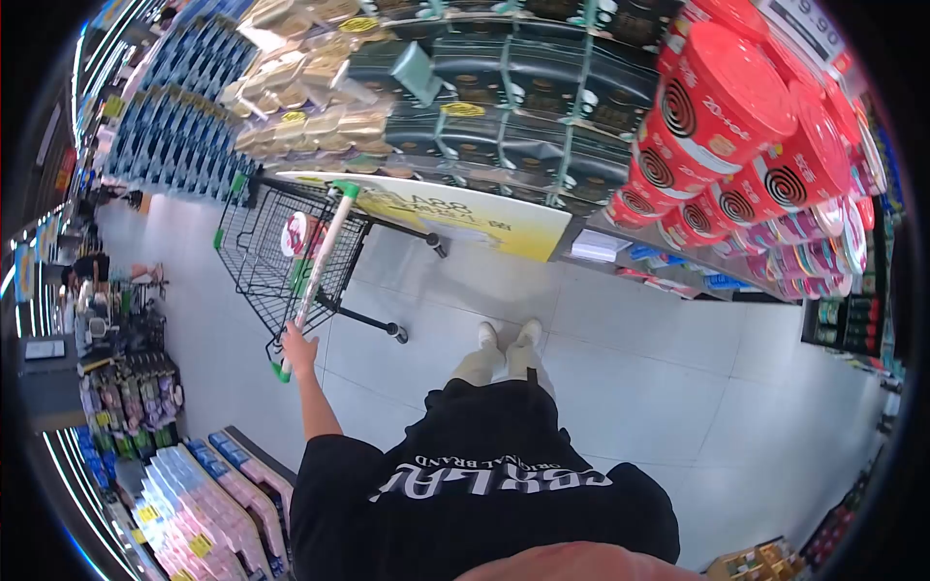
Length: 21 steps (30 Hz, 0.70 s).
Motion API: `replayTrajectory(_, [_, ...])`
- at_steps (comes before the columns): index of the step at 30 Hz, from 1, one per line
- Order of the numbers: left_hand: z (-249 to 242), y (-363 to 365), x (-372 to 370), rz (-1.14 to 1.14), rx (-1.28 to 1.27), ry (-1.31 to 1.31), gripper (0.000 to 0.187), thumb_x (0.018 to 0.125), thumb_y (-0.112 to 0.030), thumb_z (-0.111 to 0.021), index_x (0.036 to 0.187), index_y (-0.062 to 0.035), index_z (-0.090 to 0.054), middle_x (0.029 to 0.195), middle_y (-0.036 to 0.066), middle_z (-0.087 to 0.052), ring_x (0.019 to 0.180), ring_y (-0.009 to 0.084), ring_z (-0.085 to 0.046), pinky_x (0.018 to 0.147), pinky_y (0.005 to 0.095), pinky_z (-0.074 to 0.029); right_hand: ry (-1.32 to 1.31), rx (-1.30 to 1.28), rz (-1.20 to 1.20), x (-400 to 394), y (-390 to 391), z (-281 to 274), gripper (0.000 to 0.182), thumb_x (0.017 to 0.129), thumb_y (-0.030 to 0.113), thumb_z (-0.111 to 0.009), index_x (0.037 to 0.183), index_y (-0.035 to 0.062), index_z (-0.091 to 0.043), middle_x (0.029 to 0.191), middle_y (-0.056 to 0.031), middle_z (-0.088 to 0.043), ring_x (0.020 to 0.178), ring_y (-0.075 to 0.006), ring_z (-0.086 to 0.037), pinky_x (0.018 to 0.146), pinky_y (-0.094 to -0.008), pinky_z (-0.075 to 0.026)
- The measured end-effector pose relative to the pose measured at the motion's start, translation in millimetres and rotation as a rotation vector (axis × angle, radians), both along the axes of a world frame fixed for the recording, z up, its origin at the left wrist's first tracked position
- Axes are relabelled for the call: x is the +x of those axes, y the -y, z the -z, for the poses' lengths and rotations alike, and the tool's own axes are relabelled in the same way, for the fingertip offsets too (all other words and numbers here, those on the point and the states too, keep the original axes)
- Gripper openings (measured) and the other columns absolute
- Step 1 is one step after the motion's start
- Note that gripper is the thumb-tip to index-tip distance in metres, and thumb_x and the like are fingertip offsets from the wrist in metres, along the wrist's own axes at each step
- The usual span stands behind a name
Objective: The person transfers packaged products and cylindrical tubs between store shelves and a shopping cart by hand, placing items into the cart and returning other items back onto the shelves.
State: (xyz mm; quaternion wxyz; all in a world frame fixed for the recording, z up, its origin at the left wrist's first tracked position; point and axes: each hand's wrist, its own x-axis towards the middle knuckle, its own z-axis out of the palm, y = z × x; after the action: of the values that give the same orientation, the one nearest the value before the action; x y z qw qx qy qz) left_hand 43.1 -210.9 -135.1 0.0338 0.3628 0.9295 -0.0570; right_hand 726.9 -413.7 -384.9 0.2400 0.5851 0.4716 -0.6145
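My left hand [299, 349] holds the cart's handle [321, 261] close to its nearer green end cap, fingers narrowed round the bar; my right hand is out of view, so I cannot tell how it stands. The cart [281, 242] is on the floor [630, 387], ahead and to the left of my shoes [508, 334]; through its wire basket I see a round red-and-white item [296, 234], near the middle, with something green just beside it, too small to make out. In front of me is a packed display; a yellow board [513, 229] runs along its lower front edge, with dark packs [470, 63] above and tan packs [291, 82] further left; red tubs [722, 107] are stacked at its right end, tilted in my view, below a price sign [802, 29]; pink packs [189, 504] fill a low display behind the cart, to my left.
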Motion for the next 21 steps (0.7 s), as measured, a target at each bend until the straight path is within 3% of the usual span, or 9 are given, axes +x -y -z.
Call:
replayTrajectory(8, [12, -70, -59, 0.201, -0.01, 0.469, 0.05, 0.073, -0.049, -0.064, 0.085, -0.0012, -0.068, 0.085, 0.022, -0.068, 0.084, 0.0395, -0.065, 0.075, 0.046, -0.05, -0.384, 0.579, 0.064, 61, -25, 52, 0.025, 0.073, 0.012, -0.062, 0.096, 0.0024, -0.069, 0.083, -0.0173, -0.064, 0.078, -0.0282, -0.066, 0.069, -0.0418, -0.052])
replayTrajectory(9, [-1, -95, -40, 0.104, 0.067, 0.471, 0.05, 0.073, -0.049, -0.065, 0.086, -0.0016, -0.069, 0.084, 0.022, -0.068, 0.083, 0.0391, -0.066, 0.076, 0.0451, -0.051, 0.101, -0.028, -0.472, 33, -94, 45, 0.027, 0.073, 0.01, -0.06, 0.098, 0.0081, -0.069, 0.074, -0.0138, -0.064, 0.065, -0.0253, -0.066, 0.059, -0.0395, -0.052])
replayTrajectory(10, [-8, -110, -12, 0.007, 0.136, 0.479, 0.049, 0.072, -0.049, -0.065, 0.087, -0.002, -0.069, 0.083, 0.022, -0.068, 0.082, 0.0386, -0.066, 0.078, 0.0442, -0.051, 0.193, -0.261, 0.138, 30, -143, 26, 0.03, 0.076, 0.017, -0.057, 0.103, 0.0097, -0.068, 0.069, -0.0147, -0.065, 0.059, -0.0252, -0.065, 0.056, -0.04, -0.053])
replayTrajectory(11, [0, -111, 4, 0.015, 0.202, 0.053, 0.044, 0.073, -0.048, -0.064, 0.082, -0.005, -0.07, 0.075, 0.02, -0.067, 0.075, 0.0374, -0.067, 0.074, 0.0447, -0.053, -0.144, 0.309, -0.44, 46, -184, 44, 0.033, 0.078, 0.021, -0.055, 0.105, 0.0056, -0.065, 0.076, -0.018, -0.065, 0.057, -0.0265, -0.064, 0.055, -0.0418, -0.053])
replayTrajectory(12, [0, -110, 13, -0.015, 0.22, -0.015, 0.044, 0.074, -0.048, -0.064, 0.081, -0.0053, -0.07, 0.074, 0.019, -0.067, 0.073, 0.0372, -0.067, 0.071, 0.0457, -0.053, 0.094, 0.182, 0.329, 38, -223, 57, 0.033, 0.084, 0.029, -0.056, 0.106, 0.0058, -0.062, 0.082, -0.0209, -0.064, 0.078, -0.0353, -0.064, 0.072, -0.0448, -0.052])
replayTrajectory(13, [1, -110, 20, -0.033, 0.236, -0.088, 0.043, 0.074, -0.048, -0.063, 0.079, -0.0055, -0.07, 0.072, 0.019, -0.067, 0.071, 0.0369, -0.067, 0.068, 0.0467, -0.053, 0.185, 0.876, -0.03, 11, -265, 25, 0.03, 0.087, 0.029, -0.053, 0.094, 0.0011, -0.061, 0.083, -0.022, -0.064, 0.078, -0.0398, -0.062, 0.075, -0.0457, -0.05])
replayTrajectory(15, [5, -108, 17, -0.005, 0.237, -0.058, 0.043, 0.075, -0.047, -0.062, 0.081, -0.0053, -0.071, 0.073, 0.02, -0.067, 0.07, 0.0381, -0.067, 0.065, 0.0476, -0.054, 0.011, 1.219, 0.415, -49, -339, -33, 0.037, 0.09, 0.033, -0.05, 0.094, -0.0019, -0.061, 0.08, -0.0191, -0.063, 0.076, -0.0315, -0.063, 0.067, -0.0427, -0.048])
replayTrajectory(17, [7, -105, 18, 0.03, 0.249, -0.016, 0.041, 0.074, -0.045, -0.063, 0.082, -0.0056, -0.071, 0.076, 0.02, -0.067, 0.073, 0.039, -0.066, 0.068, 0.0475, -0.053, -0.293, 0.746, 0.7, -105, -392, -89, 0.03, 0.093, 0.032, -0.052, 0.106, 0.0057, -0.06, 0.086, -0.0062, -0.064, 0.08, -0.0106, -0.061, 0.063, -0.026, -0.046])
replayTrajectory(21, [-2, -88, 27, 0.043, 0.259, 0.065, 0.039, 0.074, -0.043, -0.064, 0.086, -0.0071, -0.071, 0.08, 0.021, -0.067, 0.08, 0.0403, -0.065, 0.073, 0.0479, -0.052, -0.687, 0.622, 0.611, -202, -384, -145, 0.028, 0.091, 0.023, -0.056, 0.114, 0.0071, -0.057, 0.08, -0.0066, -0.064, 0.074, -0.0122, -0.062, 0.061, -0.029, -0.049])
